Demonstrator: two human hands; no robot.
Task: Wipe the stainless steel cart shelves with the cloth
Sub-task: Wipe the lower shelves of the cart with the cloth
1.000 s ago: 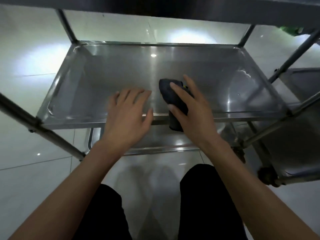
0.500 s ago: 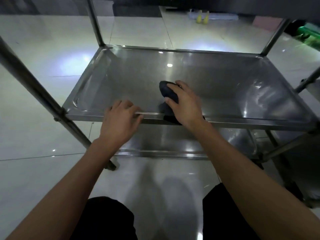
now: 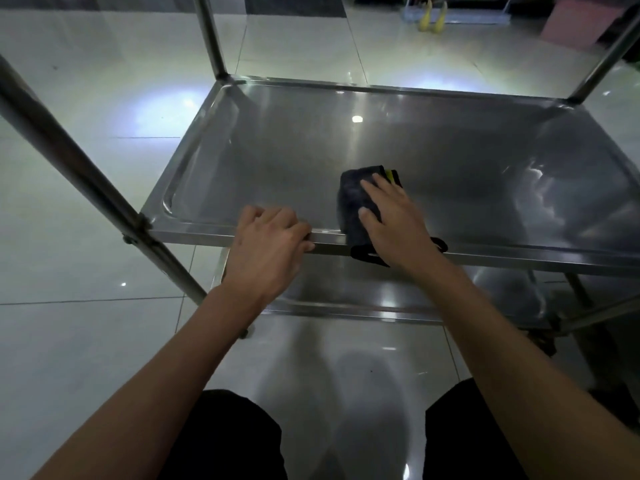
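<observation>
We see a stainless steel shelf point(image 3: 433, 143) with a raised rim, carried between upright steel posts point(image 3: 79, 174); a dark cloth point(image 3: 353, 206) lies on it near the front edge, draped over that rim, with a strip of yellow showing at its far end. Below it we see a lower shelf point(image 3: 433, 292) of the same steel; the whole cart stands on a glossy pale tiled floor point(image 3: 104, 341).

Cloth point(image 3: 353, 202) on the middle shelf point(image 3: 450, 161), draped over its near rim, under the right hand point(image 3: 394, 223). Left hand point(image 3: 266, 244) on the rim, left of cloth. Lower shelf point(image 3: 433, 289) beneath.
</observation>
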